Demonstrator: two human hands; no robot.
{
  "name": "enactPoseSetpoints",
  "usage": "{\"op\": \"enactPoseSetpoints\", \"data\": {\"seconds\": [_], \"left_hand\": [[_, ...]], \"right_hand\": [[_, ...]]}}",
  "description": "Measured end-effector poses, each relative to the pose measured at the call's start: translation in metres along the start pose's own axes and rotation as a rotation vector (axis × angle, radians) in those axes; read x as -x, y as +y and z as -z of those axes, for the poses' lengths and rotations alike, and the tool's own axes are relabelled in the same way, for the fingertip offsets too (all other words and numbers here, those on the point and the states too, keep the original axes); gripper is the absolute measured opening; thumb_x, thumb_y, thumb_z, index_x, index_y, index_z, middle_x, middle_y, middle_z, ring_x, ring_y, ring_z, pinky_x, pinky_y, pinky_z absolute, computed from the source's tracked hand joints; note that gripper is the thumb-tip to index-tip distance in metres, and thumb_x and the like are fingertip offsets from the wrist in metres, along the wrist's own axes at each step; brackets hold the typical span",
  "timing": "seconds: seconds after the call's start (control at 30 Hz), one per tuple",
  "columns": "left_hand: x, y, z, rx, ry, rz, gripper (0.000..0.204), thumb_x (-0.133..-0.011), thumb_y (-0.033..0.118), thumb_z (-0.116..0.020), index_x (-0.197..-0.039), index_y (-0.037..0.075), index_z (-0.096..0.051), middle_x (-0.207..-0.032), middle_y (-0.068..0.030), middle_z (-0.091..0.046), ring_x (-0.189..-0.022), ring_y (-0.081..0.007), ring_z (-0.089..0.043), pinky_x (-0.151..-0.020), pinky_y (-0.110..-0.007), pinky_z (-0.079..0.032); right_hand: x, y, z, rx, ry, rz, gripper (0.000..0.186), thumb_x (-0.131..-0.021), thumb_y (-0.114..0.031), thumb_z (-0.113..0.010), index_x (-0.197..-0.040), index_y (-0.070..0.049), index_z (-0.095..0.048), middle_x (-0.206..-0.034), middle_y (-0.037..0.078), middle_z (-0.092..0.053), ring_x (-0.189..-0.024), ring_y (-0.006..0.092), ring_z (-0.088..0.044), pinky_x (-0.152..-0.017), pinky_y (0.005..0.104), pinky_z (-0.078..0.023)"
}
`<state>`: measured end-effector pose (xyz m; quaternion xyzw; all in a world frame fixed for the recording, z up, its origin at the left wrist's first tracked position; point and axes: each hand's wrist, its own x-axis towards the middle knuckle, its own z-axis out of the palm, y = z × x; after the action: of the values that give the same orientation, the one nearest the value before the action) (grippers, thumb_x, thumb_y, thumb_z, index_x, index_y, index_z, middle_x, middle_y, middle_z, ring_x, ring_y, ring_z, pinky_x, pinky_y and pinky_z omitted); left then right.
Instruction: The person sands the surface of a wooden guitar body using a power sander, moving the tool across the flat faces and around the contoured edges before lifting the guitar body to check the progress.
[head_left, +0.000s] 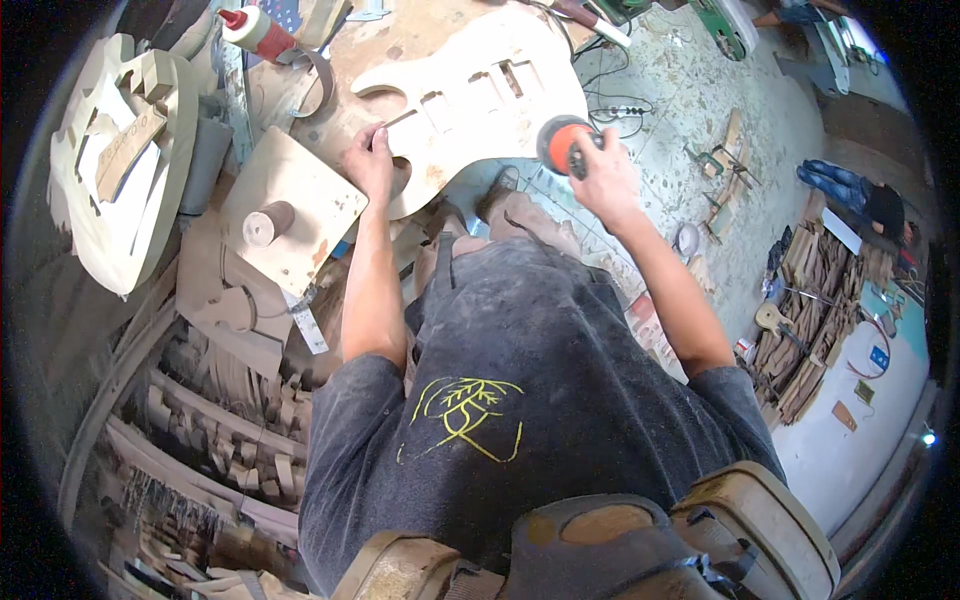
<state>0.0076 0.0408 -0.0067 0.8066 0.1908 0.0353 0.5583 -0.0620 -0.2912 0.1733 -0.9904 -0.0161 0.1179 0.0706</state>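
A pale wooden electric guitar body (470,120) with cut-out pockets lies on the cluttered bench, its two horns pointing left. My left hand (370,165) grips its neck end between the horns, thumb on top and the other fingers mostly hidden. In my right hand (608,180) is a round power sander (566,138), orange-red and black, held by its body. The sander's disc side is close to the right edge of the guitar body; whether they touch I cannot tell.
Left of the guitar body are a glue bottle (255,32), a board (290,190) bearing a sandpaper-like roll (268,223), and another pale guitar-shaped piece (170,150). Wood offcuts (235,460) fill shelves at lower left. A cable (625,110) curls beyond the sander. Another person (865,200) is far right.
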Motion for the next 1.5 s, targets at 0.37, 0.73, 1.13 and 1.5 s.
{"op": "enactPoseSetpoints", "data": {"seconds": [0.37,0.73,1.13,1.5], "left_hand": [[0.001,-0.005,0.003,-0.010,-0.005,0.021,0.022,-0.096,0.015,-0.070,-0.113,0.002,-0.078,-0.100,-0.0161,-0.079,-0.090,-0.0220,-0.075,-0.085,-0.035,-0.056],[-0.001,0.000,0.001,-0.018,-0.003,0.016,0.024,-0.097,0.017,-0.071,-0.114,0.001,-0.078,-0.093,-0.0138,-0.079,-0.079,-0.0162,-0.071,-0.075,-0.033,-0.056],[-0.001,-0.003,0.000,-0.019,0.020,-0.019,0.020,-0.097,0.016,-0.072,-0.112,0.004,-0.080,-0.084,-0.0096,-0.077,-0.071,-0.0151,-0.069,-0.071,-0.033,-0.055],[0.001,0.003,0.005,-0.029,-0.035,0.056,0.021,-0.098,0.016,-0.070,-0.111,0.002,-0.078,-0.101,-0.0172,-0.079,-0.092,-0.0223,-0.075,-0.086,-0.034,-0.056]], "right_hand": [[0.009,0.015,-0.005,-0.044,0.127,-0.140,0.063,-0.081,-0.023,-0.082,-0.138,-0.021,-0.055,-0.126,0.022,-0.052,-0.109,0.0447,-0.065,-0.086,0.0534,-0.057],[0.001,-0.131,-0.019,-0.141,-0.094,0.341,0.065,-0.076,-0.013,-0.081,-0.134,-0.025,-0.054,-0.124,0.020,-0.051,-0.106,0.0425,-0.063,-0.080,0.0503,-0.062],[-0.018,-0.108,-0.009,-0.124,-0.097,0.323,0.063,-0.077,-0.008,-0.077,-0.134,-0.025,-0.055,-0.124,0.021,-0.052,-0.107,0.0445,-0.062,-0.084,0.0532,-0.058],[-0.019,-0.148,-0.009,-0.092,-0.186,0.527,0.064,-0.075,-0.009,-0.079,-0.132,-0.026,-0.057,-0.127,0.022,-0.053,-0.111,0.0436,-0.061,-0.088,0.0498,-0.059]]}}
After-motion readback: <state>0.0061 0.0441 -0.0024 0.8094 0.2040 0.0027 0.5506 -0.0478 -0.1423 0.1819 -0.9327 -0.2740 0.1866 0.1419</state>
